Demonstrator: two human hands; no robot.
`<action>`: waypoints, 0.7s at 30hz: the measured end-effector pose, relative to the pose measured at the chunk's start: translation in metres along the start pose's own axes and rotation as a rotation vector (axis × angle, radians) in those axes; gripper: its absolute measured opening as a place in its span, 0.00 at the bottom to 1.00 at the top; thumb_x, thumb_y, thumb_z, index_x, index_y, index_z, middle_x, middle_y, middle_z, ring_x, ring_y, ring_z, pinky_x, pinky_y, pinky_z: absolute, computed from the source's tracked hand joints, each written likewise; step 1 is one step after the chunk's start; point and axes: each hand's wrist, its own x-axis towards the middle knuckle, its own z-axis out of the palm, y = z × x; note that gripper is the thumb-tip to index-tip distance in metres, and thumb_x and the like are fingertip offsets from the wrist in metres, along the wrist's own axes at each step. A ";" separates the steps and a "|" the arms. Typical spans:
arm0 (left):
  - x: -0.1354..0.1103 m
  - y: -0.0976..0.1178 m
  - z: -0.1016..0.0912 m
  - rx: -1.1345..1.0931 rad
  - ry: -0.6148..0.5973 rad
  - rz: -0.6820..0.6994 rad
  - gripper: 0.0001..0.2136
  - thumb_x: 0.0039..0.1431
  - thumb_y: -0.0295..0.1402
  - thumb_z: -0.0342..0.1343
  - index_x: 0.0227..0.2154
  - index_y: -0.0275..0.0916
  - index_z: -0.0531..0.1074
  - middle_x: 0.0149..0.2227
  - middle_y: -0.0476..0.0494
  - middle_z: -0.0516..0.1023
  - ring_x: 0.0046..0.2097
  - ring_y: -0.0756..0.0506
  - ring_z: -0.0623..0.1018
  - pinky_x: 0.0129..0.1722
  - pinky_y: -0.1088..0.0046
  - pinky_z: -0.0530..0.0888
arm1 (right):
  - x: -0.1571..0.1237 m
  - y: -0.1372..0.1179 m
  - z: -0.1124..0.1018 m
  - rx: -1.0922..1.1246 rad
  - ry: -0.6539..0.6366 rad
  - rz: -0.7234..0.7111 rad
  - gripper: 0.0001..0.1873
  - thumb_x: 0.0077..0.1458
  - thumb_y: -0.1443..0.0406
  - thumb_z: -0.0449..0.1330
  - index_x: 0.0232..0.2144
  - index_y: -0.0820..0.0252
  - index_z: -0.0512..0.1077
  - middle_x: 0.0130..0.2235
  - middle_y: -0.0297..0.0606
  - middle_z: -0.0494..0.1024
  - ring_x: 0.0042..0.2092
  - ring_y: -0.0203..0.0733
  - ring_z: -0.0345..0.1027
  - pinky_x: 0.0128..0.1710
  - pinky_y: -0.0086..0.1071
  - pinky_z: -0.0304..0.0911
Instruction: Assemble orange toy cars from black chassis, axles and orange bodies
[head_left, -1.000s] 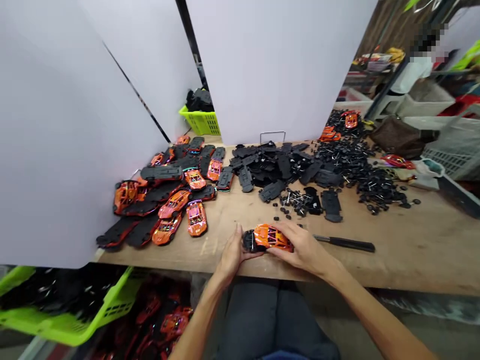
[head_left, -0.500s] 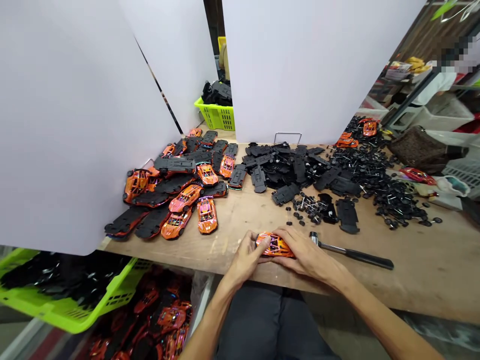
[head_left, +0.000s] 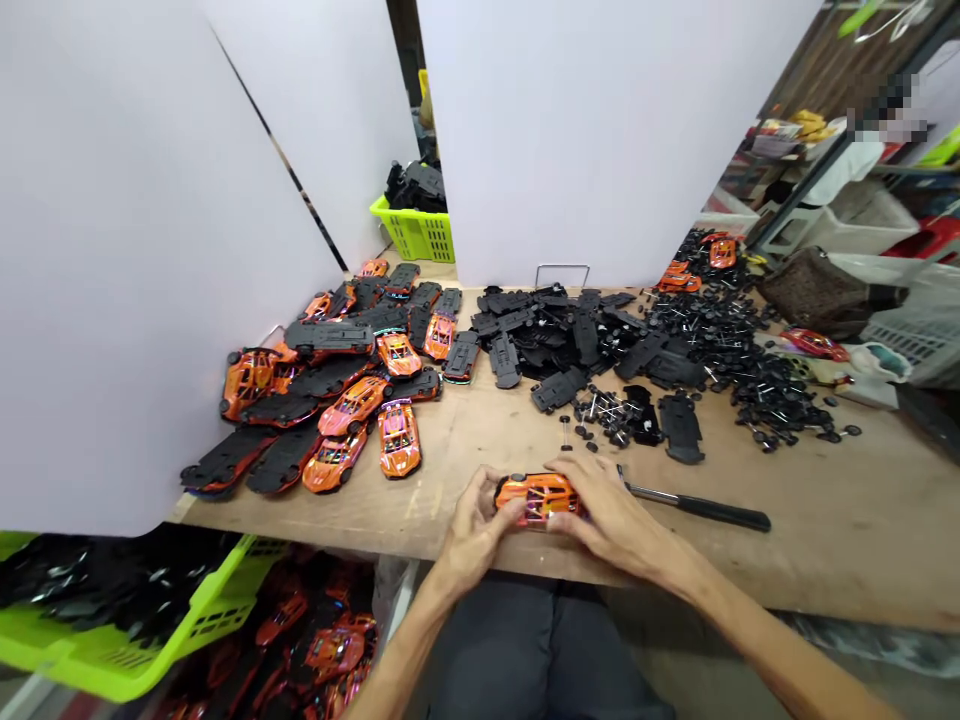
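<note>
An orange toy car (head_left: 538,492) is held between my two hands over the table's front edge, tilted so that its side and a wheel show. My left hand (head_left: 480,525) grips one end, thumb on the near side. Around the other end closes my right hand (head_left: 600,505), its fingers over the far side. A hammer (head_left: 705,508) lies just right of my right hand, its head partly hidden behind that hand. Beyond the hands lie loose wheel axles (head_left: 607,415) and a black car base (head_left: 681,428).
Orange toy cars (head_left: 352,405) are heaped at the left. Black car bases (head_left: 540,330) and wheel axles (head_left: 720,340) pile up at the back and right. A green crate (head_left: 202,620) stands below the left edge; white panels (head_left: 600,130) rise behind.
The toy car has been tilted in my hands, so its side and a wheel now show. Both hands still hold it. The whole view has shifted slightly.
</note>
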 end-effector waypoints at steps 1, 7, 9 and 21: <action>-0.003 0.004 -0.002 0.029 -0.045 0.009 0.19 0.53 0.43 0.71 0.41 0.41 0.72 0.37 0.45 0.82 0.38 0.44 0.81 0.41 0.70 0.78 | -0.005 -0.002 -0.002 0.102 0.048 0.060 0.20 0.68 0.54 0.58 0.59 0.52 0.67 0.57 0.44 0.76 0.58 0.51 0.71 0.60 0.45 0.66; -0.012 0.009 0.000 0.465 -0.213 0.126 0.13 0.59 0.40 0.66 0.44 0.41 0.81 0.45 0.42 0.84 0.48 0.40 0.81 0.49 0.71 0.76 | -0.038 -0.005 0.018 0.473 0.243 0.254 0.11 0.66 0.57 0.62 0.48 0.52 0.73 0.48 0.38 0.78 0.51 0.45 0.73 0.52 0.34 0.68; -0.011 0.001 0.007 0.587 -0.177 0.196 0.12 0.58 0.41 0.67 0.41 0.40 0.82 0.40 0.43 0.85 0.42 0.41 0.82 0.44 0.71 0.77 | -0.042 -0.003 0.024 0.533 0.249 0.281 0.12 0.65 0.56 0.63 0.47 0.53 0.74 0.48 0.38 0.77 0.51 0.45 0.72 0.52 0.34 0.67; -0.006 -0.006 0.009 1.011 -0.343 0.561 0.10 0.65 0.39 0.61 0.46 0.41 0.77 0.37 0.43 0.84 0.35 0.45 0.82 0.36 0.71 0.75 | -0.037 -0.001 0.027 0.695 0.278 0.344 0.11 0.60 0.58 0.68 0.42 0.55 0.77 0.41 0.34 0.77 0.42 0.40 0.71 0.43 0.31 0.65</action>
